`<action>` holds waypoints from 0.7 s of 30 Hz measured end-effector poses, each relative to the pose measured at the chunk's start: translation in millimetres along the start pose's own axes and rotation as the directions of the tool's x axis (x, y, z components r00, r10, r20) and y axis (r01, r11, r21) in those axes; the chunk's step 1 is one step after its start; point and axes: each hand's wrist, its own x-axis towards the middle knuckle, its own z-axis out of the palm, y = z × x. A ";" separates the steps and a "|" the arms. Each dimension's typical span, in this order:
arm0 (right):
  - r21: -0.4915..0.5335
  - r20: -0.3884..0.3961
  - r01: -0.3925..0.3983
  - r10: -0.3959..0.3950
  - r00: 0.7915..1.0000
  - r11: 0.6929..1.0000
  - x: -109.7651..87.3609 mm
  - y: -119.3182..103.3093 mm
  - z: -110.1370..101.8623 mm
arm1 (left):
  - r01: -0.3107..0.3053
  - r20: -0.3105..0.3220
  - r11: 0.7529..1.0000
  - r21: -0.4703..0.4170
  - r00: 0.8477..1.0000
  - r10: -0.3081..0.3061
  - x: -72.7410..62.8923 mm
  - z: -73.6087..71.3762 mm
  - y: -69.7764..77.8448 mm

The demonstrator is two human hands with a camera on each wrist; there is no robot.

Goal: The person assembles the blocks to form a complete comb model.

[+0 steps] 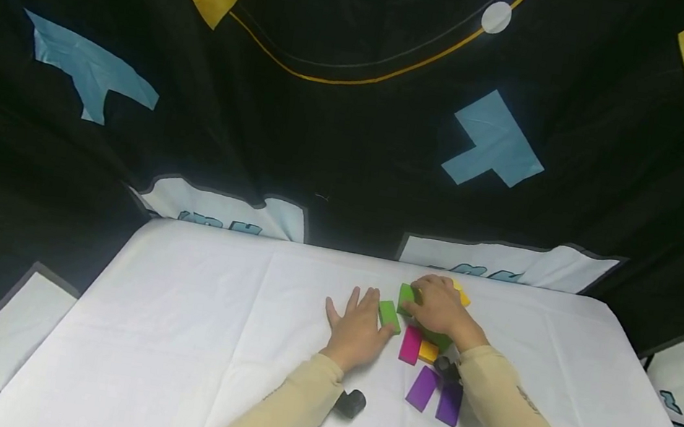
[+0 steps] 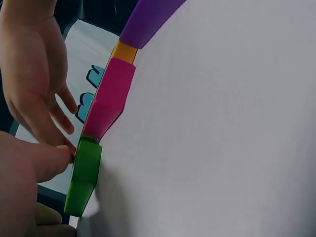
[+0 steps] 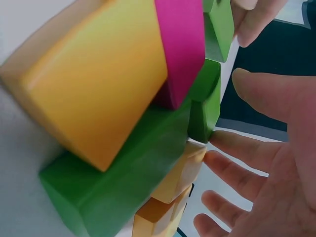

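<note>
My left hand (image 1: pixel 358 332) lies with fingers spread at the left of the blocks, its thumb at the near end of a small green block (image 1: pixel 389 316). To its right, my right hand (image 1: pixel 443 308) reaches over the cluster. In the right wrist view its extended fingers (image 3: pixel 247 148) come right up to another green block (image 3: pixel 205 106) and a yellow block (image 3: pixel 182 170), with the thumb held apart. A long green block (image 1: pixel 437 338) is partly covered by the right wrist. Just nearer me, a magenta block (image 1: pixel 410 345) stands against an orange block (image 1: pixel 428 351).
Two purple blocks (image 1: pixel 422 388) lie nearest me, close to the right forearm. Past the right hand, a yellow block (image 1: pixel 460 293) shows partly. The white-covered table (image 1: pixel 167 335) ends at a black patterned curtain (image 1: pixel 325 145). Black cameras (image 1: pixel 351 404) sit at the wrists.
</note>
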 end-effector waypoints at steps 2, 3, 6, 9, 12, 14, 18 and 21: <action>-0.006 0.008 -0.007 0.007 1.000 1.000 1.0 -1.5 -0.7 | 0.003 -0.025 1.000 0.015 1.000 -0.002 0.6 1.1 2.4; -0.006 0.012 -0.014 0.014 1.000 1.000 1.8 -1.6 -0.6 | 0.003 -0.039 1.000 0.018 0.999 -0.002 0.8 1.2 3.6; -0.016 0.010 -0.020 0.020 1.000 1.000 4.4 -1.4 -1.2 | 0.004 -0.075 1.000 0.027 0.997 -0.002 1.8 2.3 6.4; -0.034 -0.004 -0.016 0.015 1.000 0.999 7.0 -1.0 -1.7 | 0.000 -0.111 1.000 0.025 0.994 0.003 3.2 4.2 8.1; -0.037 -0.016 -0.024 0.023 1.000 0.999 8.1 -2.6 -2.2 | -0.002 -0.137 1.000 0.015 0.991 0.004 4.0 4.9 9.0; -0.024 -0.018 -0.038 0.038 0.999 0.999 8.5 -3.4 -1.7 | -0.002 -0.144 1.000 -0.001 0.990 0.002 3.6 3.2 9.1; -0.016 -0.024 -0.047 0.047 0.999 0.999 9.1 -3.4 -0.4 | 0.004 -0.139 1.000 -0.028 0.990 -0.008 3.3 -1.2 4.9; -0.021 -0.027 -0.045 0.044 0.999 0.999 9.6 -2.1 0.8 | 0.003 -0.115 0.999 -0.034 0.993 -0.007 3.6 -5.8 -1.5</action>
